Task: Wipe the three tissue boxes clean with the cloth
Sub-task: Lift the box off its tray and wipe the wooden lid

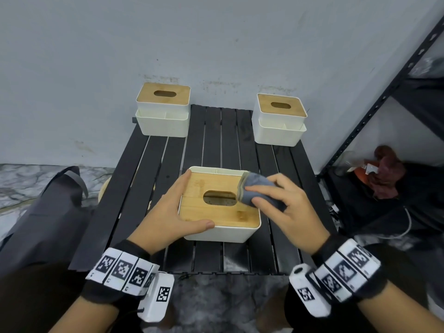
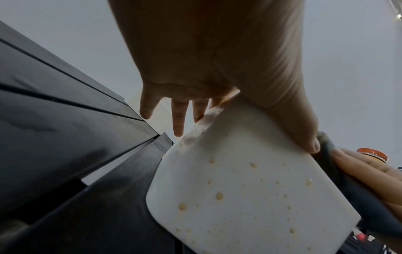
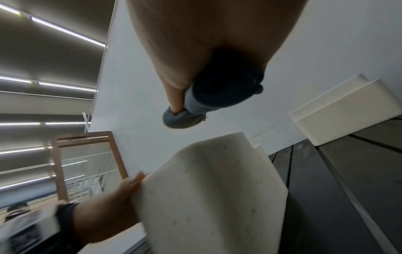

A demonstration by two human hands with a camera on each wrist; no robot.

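Note:
A white tissue box with a bamboo lid [image 1: 216, 217] stands in the middle of the black slatted table [image 1: 134, 179]. My left hand [image 1: 177, 207] braces its left side, fingers straight along the lid edge and thumb along the front edge. My right hand [image 1: 276, 200] grips a folded grey cloth [image 1: 254, 188] and holds it against the lid's right part beside the oval slot. In the left wrist view the box's white side [image 2: 250, 197] carries yellowish specks. The right wrist view shows the cloth [image 3: 208, 103] bunched under my fingers above the box [image 3: 206, 197]. Two more tissue boxes stand at the back left [image 1: 164, 111] and back right [image 1: 280, 118].
A pale wall rises directly behind the table. A black metal shelf [image 1: 394, 92] stands at the right with dark red cloth [image 1: 386, 171] on its lower level. A dark grey bag [image 1: 48, 212] lies on the floor at the left.

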